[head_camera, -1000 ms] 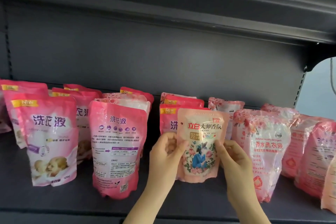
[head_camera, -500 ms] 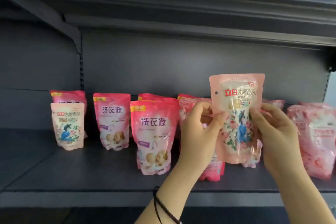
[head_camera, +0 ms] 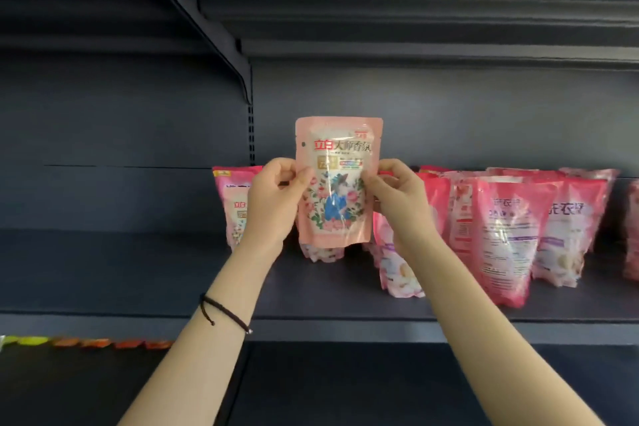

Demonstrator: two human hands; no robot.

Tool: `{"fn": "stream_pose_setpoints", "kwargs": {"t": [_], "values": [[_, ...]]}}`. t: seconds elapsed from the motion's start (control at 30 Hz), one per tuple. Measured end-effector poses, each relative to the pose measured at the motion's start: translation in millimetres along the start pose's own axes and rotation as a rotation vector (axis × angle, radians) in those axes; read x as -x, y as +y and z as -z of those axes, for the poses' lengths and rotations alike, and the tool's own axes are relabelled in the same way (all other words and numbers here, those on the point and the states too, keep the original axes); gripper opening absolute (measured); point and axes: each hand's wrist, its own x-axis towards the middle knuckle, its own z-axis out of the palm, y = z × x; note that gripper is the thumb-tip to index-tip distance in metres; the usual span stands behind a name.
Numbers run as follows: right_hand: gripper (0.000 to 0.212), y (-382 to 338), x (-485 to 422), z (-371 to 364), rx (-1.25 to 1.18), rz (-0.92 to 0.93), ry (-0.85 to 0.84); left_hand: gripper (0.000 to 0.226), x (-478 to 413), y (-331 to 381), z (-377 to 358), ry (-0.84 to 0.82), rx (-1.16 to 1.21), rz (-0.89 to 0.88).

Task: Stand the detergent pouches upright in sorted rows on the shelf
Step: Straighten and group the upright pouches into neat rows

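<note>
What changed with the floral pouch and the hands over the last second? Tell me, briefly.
The pale floral pouch was lifted off the shelf, where it stood among the pink pouches, and is carried leftward in the air. Unchanged: left hand and right hand pinch its side edges, front facing the camera.

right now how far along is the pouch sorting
Done: one pale floral pouch stands at the row's left end, with several pink pouches upright. In hand: the left hand and right hand hold another pale pink floral detergent pouch above the dark grey shelf, not yet placed. Left: the crowded pink pouches on the right, one showing its back.
</note>
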Motion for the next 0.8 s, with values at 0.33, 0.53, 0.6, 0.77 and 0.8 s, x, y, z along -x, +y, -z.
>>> {"fn": "stream_pose_setpoints", "kwargs": {"t": [0.33,0.53,0.6,0.77,0.8], "values": [[0.013,117,-15,-55,0.295,-0.213,0.185,0.014,-22,-113,19,0.025,-0.044,0.307],[0.012,146,-21,-51,0.375,-0.275,0.236,0.012,-26,-151,-3,-0.001,-0.053,0.367],[0.012,148,-24,-47,0.405,-0.28,0.179,0.014,-28,-157,-7,0.003,-0.05,0.37],[0.017,146,-33,-36,0.479,-0.352,0.069,0.006,-33,-164,-9,-0.023,-0.079,0.383],[0.019,144,-34,-35,0.47,-0.365,0.055,0.008,-34,-164,-8,-0.041,-0.088,0.382]]}}
